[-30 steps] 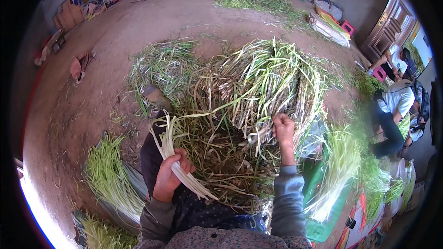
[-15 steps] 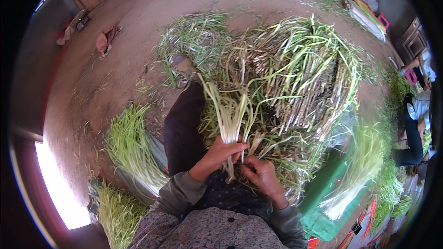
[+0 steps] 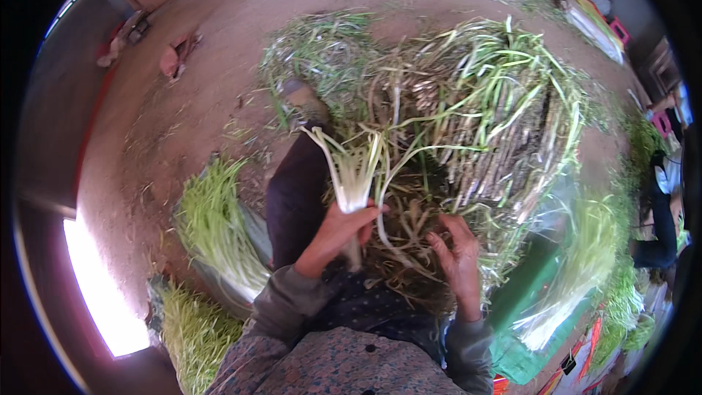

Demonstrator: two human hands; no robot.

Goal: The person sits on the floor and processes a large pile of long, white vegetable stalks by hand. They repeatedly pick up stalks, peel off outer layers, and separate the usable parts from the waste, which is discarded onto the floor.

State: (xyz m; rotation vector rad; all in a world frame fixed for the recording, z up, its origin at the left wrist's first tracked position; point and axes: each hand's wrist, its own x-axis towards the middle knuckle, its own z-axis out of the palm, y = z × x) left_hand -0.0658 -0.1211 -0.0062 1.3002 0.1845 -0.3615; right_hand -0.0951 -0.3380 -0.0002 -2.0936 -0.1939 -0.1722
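Note:
My left hand (image 3: 340,230) is closed around a bunch of pale green-and-white stalks (image 3: 354,172), which look like garlic shoots or leeks. Their tops fan out away from me, and the root ends hang blurred below my fist. Beside the bunch, one separate pale stalk (image 3: 382,225) curves down toward the litter in front of me. To the right, my right hand (image 3: 458,254) is lifted with thumb and fingers apart, nothing visible between them. Under it lie loose brownish peelings (image 3: 409,223). Beyond both hands rests a large heap of untrimmed stalks (image 3: 504,117) with dirty, brownish stems.
Cleaned stalks (image 3: 216,219) lie at my left, with another green pile (image 3: 194,336) nearer. At right, a pale bunch (image 3: 567,278) rests on a green wrapped block (image 3: 523,300). My shoe (image 3: 303,99) stands by scattered trimmings (image 3: 318,51). Another person (image 3: 658,219) sits far right.
My right hand has moved away from the bunch, rightward and up, and its fingers have spread. My left hand still grips the bunch, shifted slightly left and farther away.

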